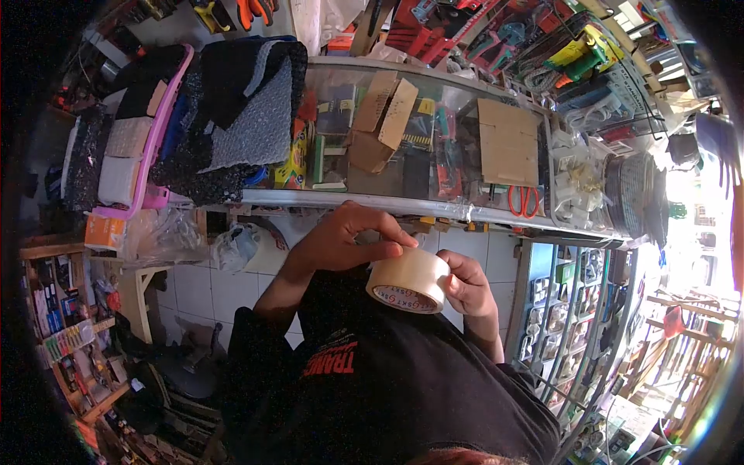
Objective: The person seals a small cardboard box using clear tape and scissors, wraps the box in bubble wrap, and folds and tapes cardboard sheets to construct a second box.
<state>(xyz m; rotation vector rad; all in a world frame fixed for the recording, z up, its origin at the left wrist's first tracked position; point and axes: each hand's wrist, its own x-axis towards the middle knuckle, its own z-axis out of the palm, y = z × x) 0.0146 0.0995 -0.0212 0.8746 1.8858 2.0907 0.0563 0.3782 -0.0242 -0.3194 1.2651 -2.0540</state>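
A wide roll of packing tape (408,273), with printed lettering inside its core, is held up in front of my chest, close to the counter's near edge. My right hand (469,287) grips it from the right side, thumb and fingers closed on the rim. At the roll's upper left, my left hand (350,239) has thumb and forefinger drawn together against the tape's outer surface. Whether a loose tape end lies between those fingertips is too small to tell. Past the hands, an opened cardboard box (381,116) and a flat cardboard piece (508,143) lie on the glass counter (457,203).
Orange-handled scissors (523,201) rest by the counter's front right. Bubble wrap (260,128) covers its left end, beside a pink-rimmed basket (147,163). A glass-fronted cabinet (562,302) stands to the right, wooden shelves (74,333) to the left.
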